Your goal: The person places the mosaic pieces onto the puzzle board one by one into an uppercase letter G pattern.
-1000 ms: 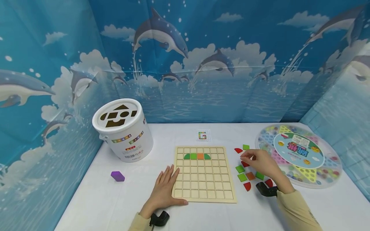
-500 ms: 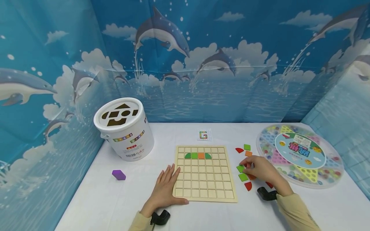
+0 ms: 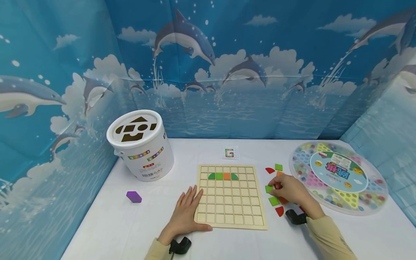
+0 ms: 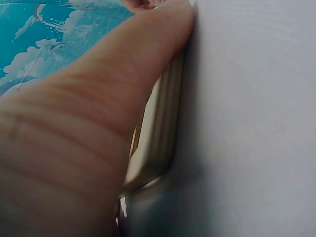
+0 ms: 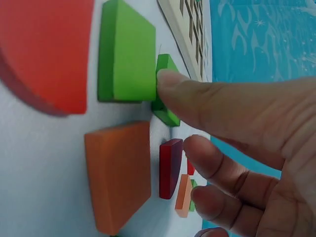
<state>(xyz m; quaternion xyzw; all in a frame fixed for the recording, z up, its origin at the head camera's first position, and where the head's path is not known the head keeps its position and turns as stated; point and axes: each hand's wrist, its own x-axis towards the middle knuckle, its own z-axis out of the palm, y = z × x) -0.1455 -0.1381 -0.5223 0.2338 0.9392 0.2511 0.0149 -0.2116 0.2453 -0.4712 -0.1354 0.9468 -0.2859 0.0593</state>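
Observation:
A wooden grid board [image 3: 230, 202] lies on the white table [image 3: 107, 224], with a row of green and orange tiles [image 3: 222, 176] set in its second line. My left hand [image 3: 188, 207] rests flat against the board's left edge [image 4: 163, 143], fingers straight. My right hand [image 3: 287, 189] hovers over the loose tiles to the right of the board. Its thumb tip touches a green square tile [image 3: 268, 188] [image 5: 166, 114] that lies flat on the table. The other fingers [image 5: 207, 158] curl just beside a dark red tile [image 5: 170, 168] and do not plainly grip anything.
Around the right hand lie another green square [image 3: 274, 200] [image 5: 128, 54], red quarter-rounds [image 3: 280, 211], an orange square [image 5: 118, 177] and two more tiles [image 3: 274, 168] farther back. A round marble game [image 3: 339, 177] is at the right, a white shape bucket [image 3: 140, 144] and purple block [image 3: 134, 196] at the left, and a small pattern card [image 3: 230, 152] behind the board.
My right hand drew back from the far tiles to the green square beside the board and now holds there. The left hand has not moved.

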